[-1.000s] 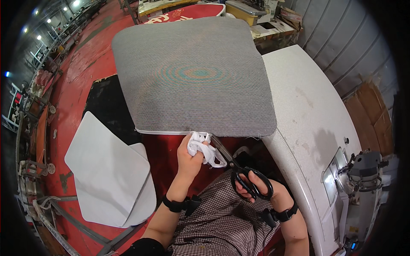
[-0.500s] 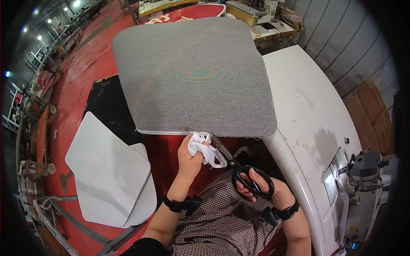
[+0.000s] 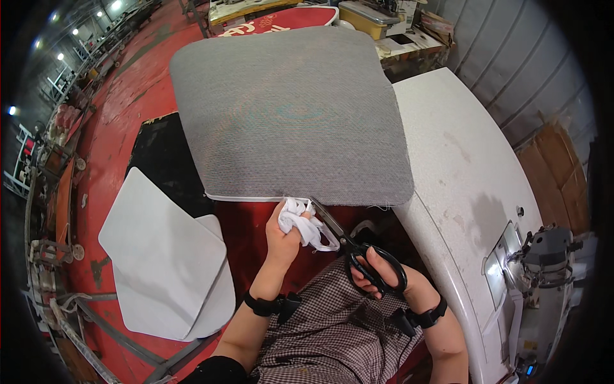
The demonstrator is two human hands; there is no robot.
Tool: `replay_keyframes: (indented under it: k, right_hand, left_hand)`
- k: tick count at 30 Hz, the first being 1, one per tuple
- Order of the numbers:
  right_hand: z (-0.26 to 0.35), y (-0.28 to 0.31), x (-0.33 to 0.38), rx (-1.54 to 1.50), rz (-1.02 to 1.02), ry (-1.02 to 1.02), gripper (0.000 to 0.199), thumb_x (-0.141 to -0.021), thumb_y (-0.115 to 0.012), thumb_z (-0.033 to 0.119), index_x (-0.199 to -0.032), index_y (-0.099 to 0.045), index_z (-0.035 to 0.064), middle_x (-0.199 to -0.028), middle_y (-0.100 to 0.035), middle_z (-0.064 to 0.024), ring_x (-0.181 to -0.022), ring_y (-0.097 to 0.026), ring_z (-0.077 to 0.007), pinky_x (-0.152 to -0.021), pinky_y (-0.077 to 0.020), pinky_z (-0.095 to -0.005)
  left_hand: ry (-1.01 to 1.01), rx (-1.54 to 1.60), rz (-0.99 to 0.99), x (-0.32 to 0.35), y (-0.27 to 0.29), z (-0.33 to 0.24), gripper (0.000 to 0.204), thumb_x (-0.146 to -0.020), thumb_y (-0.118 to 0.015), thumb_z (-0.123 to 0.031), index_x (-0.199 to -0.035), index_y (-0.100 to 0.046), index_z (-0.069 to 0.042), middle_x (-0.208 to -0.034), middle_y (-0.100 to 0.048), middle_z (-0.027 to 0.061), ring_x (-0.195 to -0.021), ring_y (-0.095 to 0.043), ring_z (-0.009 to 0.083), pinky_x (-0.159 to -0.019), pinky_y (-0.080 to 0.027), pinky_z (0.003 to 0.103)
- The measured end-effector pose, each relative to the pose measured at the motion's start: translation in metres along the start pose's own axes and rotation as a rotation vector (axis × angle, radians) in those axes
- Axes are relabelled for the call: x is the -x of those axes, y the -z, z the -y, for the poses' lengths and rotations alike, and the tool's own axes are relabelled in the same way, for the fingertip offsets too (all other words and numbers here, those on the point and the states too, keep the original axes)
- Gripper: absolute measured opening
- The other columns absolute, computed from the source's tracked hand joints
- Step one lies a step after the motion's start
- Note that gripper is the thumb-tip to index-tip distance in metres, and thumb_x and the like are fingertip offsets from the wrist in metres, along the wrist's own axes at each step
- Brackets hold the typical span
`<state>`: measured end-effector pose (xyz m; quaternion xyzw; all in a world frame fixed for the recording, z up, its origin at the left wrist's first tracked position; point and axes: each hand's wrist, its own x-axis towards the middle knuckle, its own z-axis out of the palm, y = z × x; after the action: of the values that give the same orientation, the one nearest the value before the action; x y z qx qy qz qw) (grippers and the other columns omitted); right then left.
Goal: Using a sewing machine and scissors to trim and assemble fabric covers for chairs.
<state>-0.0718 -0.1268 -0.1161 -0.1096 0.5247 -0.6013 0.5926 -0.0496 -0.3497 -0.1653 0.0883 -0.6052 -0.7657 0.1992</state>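
Observation:
A large grey woven mat [image 3: 288, 115] with rounded corners lies before me, its near left edge trimmed with a white binding strip [image 3: 246, 199]. Bunched white fabric strip [image 3: 295, 216] is gripped in my left hand [image 3: 281, 240], right at the mat's near edge. My right hand [image 3: 377, 272] has its fingers through the black handles of a pair of scissors [image 3: 338, 233]. The scissor blades point up and left, their tips at the mat's edge beside the white fabric. Loose threads hang from the mat's near right corner.
White rounded panels [image 3: 160, 262] lie stacked at the left over a black surface [image 3: 163, 150]. To the right stands a white sewing table [image 3: 467, 147] carrying a sewing machine [image 3: 543, 256]. A yellowish bin [image 3: 364, 20] and a red mat [image 3: 275, 22] sit at the back.
The scissors have shifted slightly up and left, and their handles look a little closer together. My left hand and the white fabric have moved only slightly left.

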Motion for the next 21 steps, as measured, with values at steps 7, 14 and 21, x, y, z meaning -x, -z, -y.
replay_keyframes:
  k: [7,14,21]
  right_hand:
    - [0.003,-0.011,0.002,0.013,-0.145,0.249,0.061,-0.089,-0.026,0.065,-0.066,-0.039,0.0102,-0.052,-0.038,0.0022,-0.04,-0.039,-0.0052,-0.035,-0.0375,-0.0199]
    - [-0.008,-0.035,0.076,0.316,-0.459,0.314,0.055,-0.091,-0.042,0.054,-0.069,-0.045,0.0037,-0.052,-0.043,-0.0062,-0.045,-0.046,-0.0167,-0.044,-0.0384,-0.0304]
    - [-0.071,-0.114,0.21,0.847,-1.301,-0.077,0.039,-0.074,-0.068,0.04,-0.082,-0.058,0.0028,-0.067,-0.059,-0.0152,-0.064,-0.059,-0.035,-0.058,-0.0464,-0.0413]
  left_hand:
    - [0.027,0.045,0.005,-0.001,0.005,0.0,0.014,-0.083,-0.058,-0.001,-0.096,-0.057,0.002,-0.086,-0.061,0.0052,-0.074,-0.058,0.0104,-0.066,-0.048,0.025]
    - [-0.219,-0.237,0.063,-0.014,0.009,0.001,0.01,-0.081,-0.053,-0.015,-0.081,-0.049,-0.005,-0.072,-0.049,0.002,-0.061,-0.048,0.012,-0.055,-0.04,0.027]
    - [-0.169,-0.365,0.019,-0.022,0.027,0.012,0.018,-0.089,-0.055,-0.012,-0.098,-0.053,0.003,-0.079,-0.053,0.0055,-0.067,-0.052,0.0114,-0.062,-0.047,0.024]
